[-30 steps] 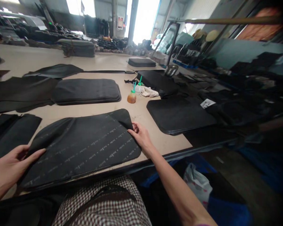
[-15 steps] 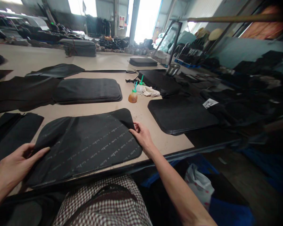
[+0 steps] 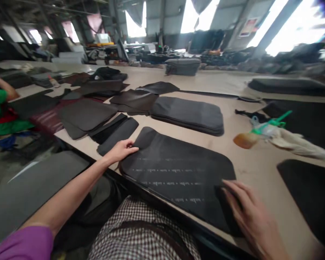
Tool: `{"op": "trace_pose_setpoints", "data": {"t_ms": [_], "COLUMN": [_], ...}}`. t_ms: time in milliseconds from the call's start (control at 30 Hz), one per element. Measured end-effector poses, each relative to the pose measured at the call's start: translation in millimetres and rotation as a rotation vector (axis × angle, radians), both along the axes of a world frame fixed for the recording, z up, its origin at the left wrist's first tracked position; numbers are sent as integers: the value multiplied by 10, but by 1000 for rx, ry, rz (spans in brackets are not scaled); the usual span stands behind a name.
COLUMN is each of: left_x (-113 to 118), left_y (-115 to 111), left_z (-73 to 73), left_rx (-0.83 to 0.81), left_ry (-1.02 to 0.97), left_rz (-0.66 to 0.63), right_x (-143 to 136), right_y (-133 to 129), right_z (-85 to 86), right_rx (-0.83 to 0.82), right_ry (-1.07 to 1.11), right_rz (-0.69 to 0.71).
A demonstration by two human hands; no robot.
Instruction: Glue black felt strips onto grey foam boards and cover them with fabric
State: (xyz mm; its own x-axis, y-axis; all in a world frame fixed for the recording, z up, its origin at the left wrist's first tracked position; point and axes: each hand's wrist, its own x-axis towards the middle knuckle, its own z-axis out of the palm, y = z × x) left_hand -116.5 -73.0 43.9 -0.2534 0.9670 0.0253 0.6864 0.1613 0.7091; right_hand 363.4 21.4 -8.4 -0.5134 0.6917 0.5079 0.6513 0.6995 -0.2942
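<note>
A black rounded-corner panel [image 3: 176, 162], with rows of pale printed lettering, lies in front of me along the table edge. At its left end, my left hand [image 3: 121, 150] is closed, pinching the edge near a raised corner between thumb and fingers. My right hand [image 3: 249, 206], somewhat blurred, has its fingers closed on the right end, where the edge is turned up a little. Just beyond the panel lies a neat stack of similar dark panels [image 3: 188, 112]. Black strips [image 3: 119, 131] lie beyond my left hand.
An oil bottle [image 3: 245, 140] with a green spout lies by a pale cloth [image 3: 298, 142]. Another black panel [image 3: 311, 191] rests at the right. Dark sheets [image 3: 88, 113] cover the left of the table. Far left, a person's arm [image 3: 2, 85] shows beside green clothing.
The view has swung to the left, bringing in more of the table and another person's arm. Both hands remain at the panel's ends; its right edge is now turned up.
</note>
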Motion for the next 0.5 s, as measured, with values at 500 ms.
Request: {"op": "trace_pose_setpoints", "data": {"t_ms": [500], "left_x": [-37], "left_y": [-107], "left_z": [-24], "left_rx": [46], "left_ry": [70], "left_rz": [39], "right_x": [195], "right_y": [80], "right_z": [-352], "right_rx": [-43], "right_ry": [-185], "right_rz": [259]}}
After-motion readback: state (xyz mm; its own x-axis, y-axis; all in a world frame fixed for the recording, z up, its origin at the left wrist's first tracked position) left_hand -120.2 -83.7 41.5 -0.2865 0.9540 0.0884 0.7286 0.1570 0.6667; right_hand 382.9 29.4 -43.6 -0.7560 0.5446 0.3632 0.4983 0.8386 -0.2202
